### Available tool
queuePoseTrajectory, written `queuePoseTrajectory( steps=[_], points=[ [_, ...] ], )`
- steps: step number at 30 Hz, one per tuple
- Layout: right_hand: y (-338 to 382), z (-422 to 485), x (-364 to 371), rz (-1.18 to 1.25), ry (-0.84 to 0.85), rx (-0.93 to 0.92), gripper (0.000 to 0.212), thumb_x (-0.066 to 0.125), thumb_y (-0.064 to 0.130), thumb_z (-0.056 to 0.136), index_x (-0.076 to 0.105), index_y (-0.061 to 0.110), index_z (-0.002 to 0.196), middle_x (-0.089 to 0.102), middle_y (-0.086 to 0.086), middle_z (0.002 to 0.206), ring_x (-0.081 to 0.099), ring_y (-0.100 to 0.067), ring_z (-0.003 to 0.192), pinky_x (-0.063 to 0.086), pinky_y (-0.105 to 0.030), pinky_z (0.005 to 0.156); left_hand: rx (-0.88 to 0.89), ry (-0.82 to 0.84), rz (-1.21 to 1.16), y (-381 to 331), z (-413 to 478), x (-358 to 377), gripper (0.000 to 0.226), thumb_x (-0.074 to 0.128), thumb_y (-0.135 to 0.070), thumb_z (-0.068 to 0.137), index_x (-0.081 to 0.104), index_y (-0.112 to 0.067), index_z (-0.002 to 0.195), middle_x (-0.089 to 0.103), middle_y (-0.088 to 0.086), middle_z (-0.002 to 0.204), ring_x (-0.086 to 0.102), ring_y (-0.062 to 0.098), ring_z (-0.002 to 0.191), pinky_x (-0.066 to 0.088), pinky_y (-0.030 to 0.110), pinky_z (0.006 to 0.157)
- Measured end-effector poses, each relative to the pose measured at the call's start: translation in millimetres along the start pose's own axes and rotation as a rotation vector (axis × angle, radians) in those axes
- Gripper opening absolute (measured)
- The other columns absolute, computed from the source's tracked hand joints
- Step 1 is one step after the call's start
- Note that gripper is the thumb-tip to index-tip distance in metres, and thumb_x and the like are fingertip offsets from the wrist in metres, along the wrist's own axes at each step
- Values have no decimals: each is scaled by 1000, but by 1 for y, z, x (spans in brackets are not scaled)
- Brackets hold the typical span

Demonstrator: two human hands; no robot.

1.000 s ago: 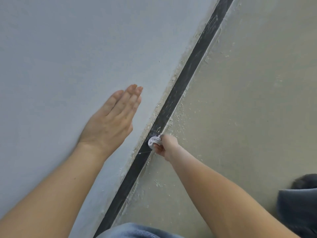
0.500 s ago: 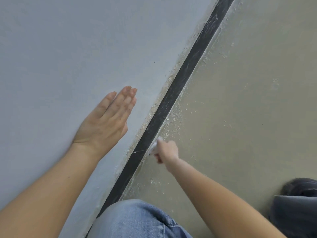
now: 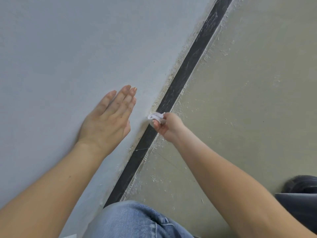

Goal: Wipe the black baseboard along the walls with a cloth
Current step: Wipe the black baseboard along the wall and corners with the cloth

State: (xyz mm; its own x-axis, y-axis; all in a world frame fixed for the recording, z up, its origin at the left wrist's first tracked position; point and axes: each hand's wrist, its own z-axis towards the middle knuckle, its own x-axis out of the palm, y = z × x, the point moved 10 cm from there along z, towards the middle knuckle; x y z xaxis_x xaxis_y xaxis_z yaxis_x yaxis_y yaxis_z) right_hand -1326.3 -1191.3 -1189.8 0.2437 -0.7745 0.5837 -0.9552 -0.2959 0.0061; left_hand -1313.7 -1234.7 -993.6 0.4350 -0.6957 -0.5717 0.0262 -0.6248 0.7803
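A black baseboard [image 3: 187, 66] runs diagonally from the bottom middle to the top right, between the grey wall and the floor. Its far part looks dusty and streaked. My right hand [image 3: 169, 127] grips a small crumpled white cloth [image 3: 156, 116] and presses it against the baseboard. My left hand [image 3: 108, 119] lies flat on the wall [image 3: 77, 48] with straight fingers, left of the baseboard.
The greenish-grey floor [image 3: 248, 100] carries plaster crumbs and dust along the baseboard. My knee in blue jeans [image 3: 137, 220] is at the bottom middle. A dark shoe and trouser leg [image 3: 301, 191] sit at the right edge.
My right hand has slid the cloth farther up along the baseboard. The jeans knee has come into view at the bottom. My left hand stays flat on the wall.
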Motion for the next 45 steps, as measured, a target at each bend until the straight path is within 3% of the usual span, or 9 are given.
queuePoseTrajectory(
  steps=[3,6,12,18,28,33,36,41,45],
  points=[
    [28,-1,-6,185,66,-125,23,38,3,96,51,-4,114,58,-20,89,59,-20,64,55,-23,50,-7,34,-9,-3,2,-2,58,24,-29,94,25,-7,147,15,10,157,10,23,144,-3,39,116],
    [25,4,-40,127,-112,-167,32,38,15,92,52,0,115,54,-11,70,51,-17,53,50,-24,45,12,40,10,-4,13,-9,61,27,-34,93,21,-8,148,13,11,157,11,25,145,-3,41,115],
    [-66,14,-37,-355,-104,140,19,44,14,91,56,2,101,57,-13,64,53,-20,48,49,-27,48,43,-44,71,6,59,-21,61,30,-33,92,25,-7,147,14,12,157,12,26,145,-5,42,114],
    [-33,35,-20,-232,-185,235,26,37,10,95,41,8,69,44,-7,62,41,-15,48,32,-18,41,125,-37,217,4,59,-4,61,16,-34,97,10,-3,149,7,15,157,8,27,145,-7,43,115],
    [85,40,-24,-89,-133,-157,16,40,8,96,48,10,110,54,-8,74,51,-12,56,46,-19,44,123,-123,151,5,59,-7,57,15,-26,97,20,1,147,17,17,155,17,29,143,5,42,117],
    [106,19,-63,-137,-309,-354,21,42,20,92,53,12,77,57,-16,68,37,-13,36,33,-25,43,126,-131,165,4,59,-9,57,16,-27,97,19,1,148,16,17,155,17,30,143,6,43,118],
    [53,21,-69,-329,-273,-246,17,43,16,86,52,10,73,57,-21,67,36,-16,33,30,-21,43,136,-128,167,3,60,-9,58,16,-27,97,17,1,148,14,17,156,16,30,144,6,44,117],
    [-57,24,-35,-689,94,186,10,46,7,87,54,3,82,65,-17,75,61,-22,54,53,-30,59,124,-126,131,5,61,-13,58,18,-27,97,19,1,148,17,16,155,17,29,143,6,42,117],
    [-27,30,-25,-478,27,177,15,40,-3,91,48,0,79,60,-16,72,60,-24,60,54,-32,69,127,-129,127,5,61,-14,57,18,-27,97,20,0,148,17,15,155,17,28,143,8,42,117]
  ],
)
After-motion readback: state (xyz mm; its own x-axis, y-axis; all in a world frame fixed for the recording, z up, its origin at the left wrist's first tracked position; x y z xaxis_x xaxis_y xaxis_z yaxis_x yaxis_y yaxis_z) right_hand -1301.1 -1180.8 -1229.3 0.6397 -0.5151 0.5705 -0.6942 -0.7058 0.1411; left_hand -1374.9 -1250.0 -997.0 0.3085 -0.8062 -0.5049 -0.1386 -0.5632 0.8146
